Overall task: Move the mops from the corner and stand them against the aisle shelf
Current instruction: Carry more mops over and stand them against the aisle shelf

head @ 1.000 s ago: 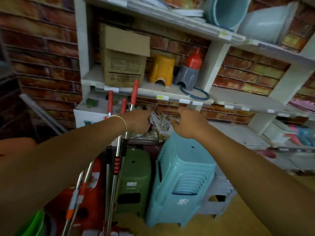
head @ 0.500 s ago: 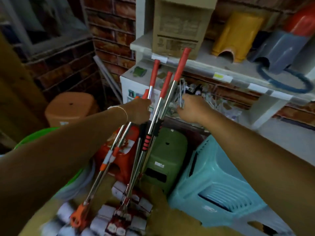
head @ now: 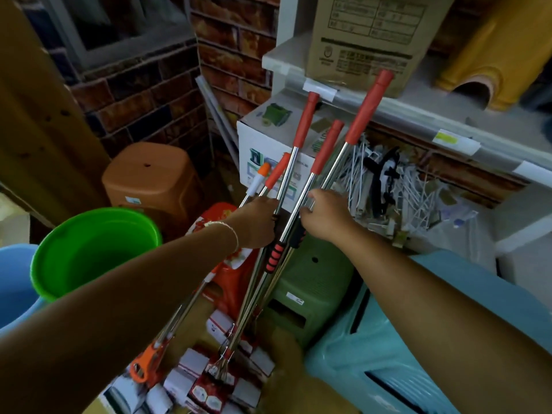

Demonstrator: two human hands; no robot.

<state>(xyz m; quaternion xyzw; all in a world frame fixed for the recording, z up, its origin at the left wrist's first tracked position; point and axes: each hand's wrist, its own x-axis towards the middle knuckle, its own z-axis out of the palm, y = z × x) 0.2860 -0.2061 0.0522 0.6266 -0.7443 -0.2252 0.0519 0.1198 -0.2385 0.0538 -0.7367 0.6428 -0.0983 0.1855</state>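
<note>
Several mops (head: 301, 127) with steel shafts and red handle tips lean in the corner against the white shelf edge (head: 397, 115). Their wrapped heads (head: 215, 380) sit low on the floor. My left hand (head: 258, 222) grips two of the left shafts, one with an orange and white tip. My right hand (head: 322, 213) holds the two right shafts just above a black and red grip sleeve (head: 273, 258). Both hands are close together at mid-shaft.
A green stool (head: 310, 282), a teal stool stack (head: 418, 339) and a red stool (head: 230, 282) crowd the mop bases. A green bucket (head: 89, 249), a blue bucket (head: 12, 282) and a brown stool (head: 149, 180) stand left. A white box (head: 260, 144) and loose hangers (head: 397, 189) lie under the shelf.
The view has tilted down and closer to the corner. My right hand has moved left from the hangers onto the right mop shafts. My left hand keeps its hold on the left shafts.
</note>
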